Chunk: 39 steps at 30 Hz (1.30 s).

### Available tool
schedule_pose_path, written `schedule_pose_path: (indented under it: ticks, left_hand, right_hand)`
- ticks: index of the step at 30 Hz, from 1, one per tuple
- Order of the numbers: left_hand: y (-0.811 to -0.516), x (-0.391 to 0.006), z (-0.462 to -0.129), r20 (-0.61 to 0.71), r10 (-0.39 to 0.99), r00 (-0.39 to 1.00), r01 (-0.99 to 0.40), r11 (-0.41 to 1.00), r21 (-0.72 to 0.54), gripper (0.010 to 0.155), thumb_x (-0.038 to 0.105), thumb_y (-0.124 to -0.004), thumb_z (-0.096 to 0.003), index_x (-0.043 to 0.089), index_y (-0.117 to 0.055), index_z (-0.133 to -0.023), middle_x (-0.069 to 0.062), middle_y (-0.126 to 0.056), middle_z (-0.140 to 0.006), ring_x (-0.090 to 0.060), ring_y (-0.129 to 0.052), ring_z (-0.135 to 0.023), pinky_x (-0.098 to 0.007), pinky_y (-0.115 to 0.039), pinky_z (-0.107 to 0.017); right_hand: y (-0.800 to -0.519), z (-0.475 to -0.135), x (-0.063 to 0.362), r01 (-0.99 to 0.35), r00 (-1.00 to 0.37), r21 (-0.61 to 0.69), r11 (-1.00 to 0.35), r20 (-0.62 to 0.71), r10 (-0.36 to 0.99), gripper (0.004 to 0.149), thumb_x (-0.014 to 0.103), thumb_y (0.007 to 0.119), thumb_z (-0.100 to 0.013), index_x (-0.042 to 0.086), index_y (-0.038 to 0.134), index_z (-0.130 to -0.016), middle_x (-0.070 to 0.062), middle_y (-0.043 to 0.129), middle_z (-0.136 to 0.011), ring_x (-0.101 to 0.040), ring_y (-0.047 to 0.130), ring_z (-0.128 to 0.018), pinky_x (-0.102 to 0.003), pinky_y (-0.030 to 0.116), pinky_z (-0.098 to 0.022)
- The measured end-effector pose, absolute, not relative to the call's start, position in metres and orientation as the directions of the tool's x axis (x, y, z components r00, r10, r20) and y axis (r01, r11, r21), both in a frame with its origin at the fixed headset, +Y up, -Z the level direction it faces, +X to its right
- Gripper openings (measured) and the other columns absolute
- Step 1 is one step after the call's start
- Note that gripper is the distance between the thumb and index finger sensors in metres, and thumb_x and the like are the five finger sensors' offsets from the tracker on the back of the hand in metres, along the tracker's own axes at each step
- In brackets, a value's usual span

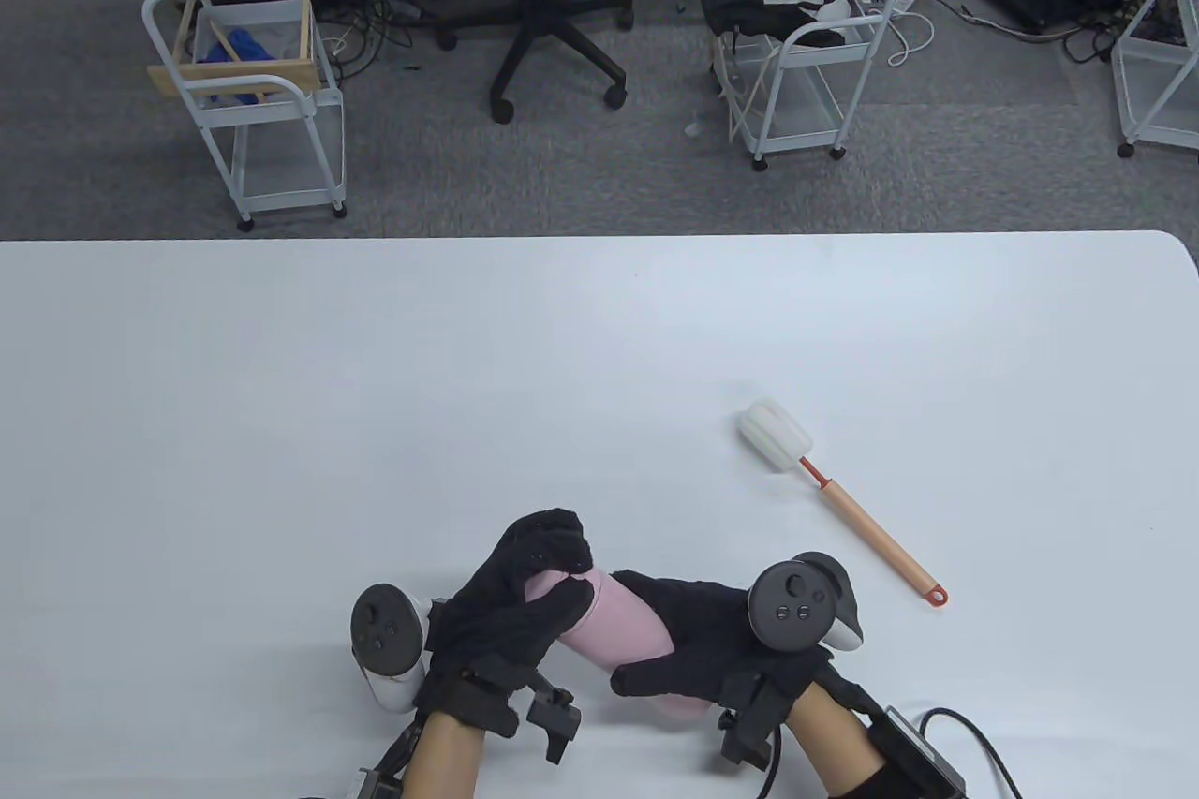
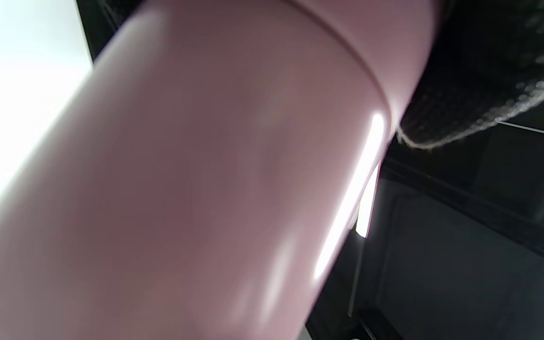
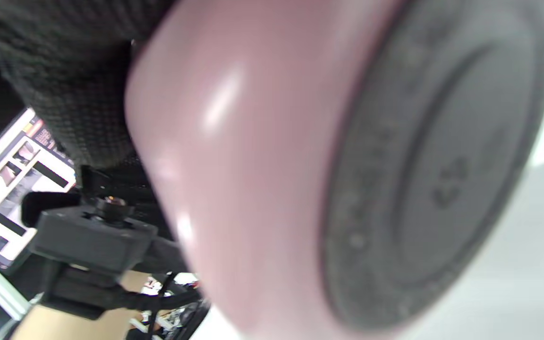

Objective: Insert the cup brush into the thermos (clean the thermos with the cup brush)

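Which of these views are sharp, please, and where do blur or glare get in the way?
Table view: evenly lit and sharp, the cup brush crisp with a soft shadow. Left wrist view: the thermos is too close, blurred, with a bright glare streak. Right wrist view: the thermos base is soft and out of focus.

No legible text anywhere. Thermos (image 3: pixel 253 156) grey base disc in right wrist view has a small embossed mark, looks like a recycling-type symbol, too blurred to read. Same view, at the left edge, a white panel (image 3: pixel 12 189) with dark blocks and an orange/red patch, maybe a screen or printed label; characters too small and blurred to make out. Left wrist view: pink thermos wall (image 2: pixel 182 189) carries no print. Table view: trackers on the hands show round buttons only, no readable markings; cup brush (image 1: pixel 824 485) handle plain, no brand visible.
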<state>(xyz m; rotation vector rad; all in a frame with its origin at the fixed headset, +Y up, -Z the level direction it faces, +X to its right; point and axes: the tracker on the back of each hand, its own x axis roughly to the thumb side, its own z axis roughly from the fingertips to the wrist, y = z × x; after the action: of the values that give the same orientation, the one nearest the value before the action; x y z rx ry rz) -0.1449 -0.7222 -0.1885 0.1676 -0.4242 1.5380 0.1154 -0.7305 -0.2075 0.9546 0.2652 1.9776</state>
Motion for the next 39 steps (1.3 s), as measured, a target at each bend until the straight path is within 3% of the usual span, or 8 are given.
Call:
schedule_pose_path:
  ticks: [6, 10, 14, 18, 22, 26, 32, 39]
  left_hand:
    - [-0.726, -0.147, -0.193, 0.418, 0.899, -0.133, -0.965, -0.022, -0.261, 0.035, 0.046, -0.098, -0.0551, 0.040, -0.091, -0.089, 0.009, -0.082, -0.107, -0.022, -0.081, -0.095, -0.052, -0.073, -0.067]
    - [-0.727, -0.147, -0.194, 0.397, 0.913, -0.091, -0.970, 0.010, -0.244, 0.037, 0.051, -0.094, -0.0560, 0.038, -0.090, -0.091, 0.009, -0.081, -0.108, -0.021, -0.080, -0.098, -0.052, -0.071, -0.068]
    - [-0.732, -0.147, -0.195, 0.353, 0.930, -0.104, -0.973, -0.021, -0.231, 0.064, 0.065, -0.084, -0.0580, 0.040, -0.063, -0.114, -0.001, -0.061, -0.124, -0.030, -0.063, -0.113, -0.059, -0.066, -0.072]
    - [-0.739, -0.156, -0.196, 0.318, 0.945, -0.072, -0.985, -0.018, -0.170, 0.074, 0.071, -0.079, -0.0584, 0.038, -0.053, -0.119, -0.007, -0.052, -0.128, -0.034, -0.056, -0.116, -0.062, -0.060, -0.075]
    - [-0.743, -0.162, -0.195, 0.256, 0.960, 0.114, -0.993, 0.114, 0.014, 0.073, 0.069, -0.077, -0.0592, 0.034, -0.054, -0.118, -0.007, -0.052, -0.126, -0.036, -0.056, -0.114, -0.062, -0.059, -0.074]
    - [-0.743, -0.167, -0.197, 0.230, 0.932, 0.280, -0.960, 0.269, 0.078, 0.074, 0.068, -0.077, -0.0596, 0.031, -0.053, -0.118, -0.008, -0.052, -0.126, -0.037, -0.056, -0.114, -0.062, -0.060, -0.074]
    - [-0.746, -0.171, -0.199, 0.196, 0.943, 0.267, -0.963, 0.255, 0.088, 0.074, 0.067, -0.076, -0.0604, 0.030, -0.051, -0.119, -0.009, -0.052, -0.126, -0.038, -0.055, -0.113, -0.062, -0.060, -0.073]
    - [-0.743, -0.166, -0.200, 0.206, 0.936, 0.286, -0.958, 0.279, 0.063, 0.074, 0.067, -0.075, -0.0609, 0.029, -0.050, -0.120, -0.010, -0.051, -0.126, -0.039, -0.055, -0.113, -0.062, -0.059, -0.073]
  right_hand:
    - [-0.738, -0.213, 0.113, -0.610, -0.215, 0.638, -0.470, 0.438, 0.873, 0.083, 0.068, 0.077, -0.053, 0.006, 0.059, -0.105, -0.029, 0.072, -0.096, -0.049, 0.082, -0.078, -0.056, 0.079, -0.060]
    - [-0.743, -0.213, 0.114, -0.615, -0.250, 0.627, -0.479, 0.421, 0.872, 0.081, 0.066, 0.077, -0.054, 0.009, 0.057, -0.107, -0.027, 0.069, -0.100, -0.048, 0.080, -0.083, -0.055, 0.077, -0.063]
    - [-0.743, -0.217, 0.125, -0.658, -0.263, 0.593, -0.465, 0.398, 0.879, 0.079, 0.063, 0.079, -0.054, 0.014, 0.053, -0.110, -0.023, 0.063, -0.107, -0.045, 0.071, -0.094, -0.062, 0.068, -0.066]
    - [-0.741, -0.219, 0.138, -0.768, -0.268, 0.470, -0.435, 0.382, 0.885, 0.079, 0.063, 0.078, -0.055, 0.016, 0.050, -0.111, -0.021, 0.060, -0.109, -0.042, 0.067, -0.091, -0.057, 0.068, -0.066]
    - [-0.738, -0.220, 0.144, -0.813, -0.349, 0.331, -0.479, 0.382, 0.856, 0.080, 0.060, 0.081, -0.052, 0.015, 0.049, -0.110, -0.019, 0.057, -0.110, -0.043, 0.068, -0.088, -0.056, 0.069, -0.064]
    - [-0.733, -0.222, 0.143, -0.800, -0.481, 0.174, -0.574, 0.386, 0.787, 0.077, 0.052, 0.085, -0.053, 0.011, 0.050, -0.108, -0.020, 0.060, -0.108, -0.048, 0.074, -0.088, -0.056, 0.075, -0.061]
    - [-0.721, -0.254, 0.124, -0.732, -0.617, 0.058, -0.679, 0.364, 0.697, 0.087, 0.053, 0.092, -0.046, 0.006, 0.048, -0.106, -0.021, 0.061, -0.104, -0.052, 0.083, -0.084, -0.053, 0.085, -0.057]
    - [-0.716, -0.314, 0.100, -0.787, -0.607, -0.039, -0.615, 0.220, 0.764, 0.103, 0.052, 0.097, -0.037, -0.002, 0.043, -0.105, -0.025, 0.057, -0.103, -0.056, 0.083, -0.085, -0.053, 0.087, -0.057]
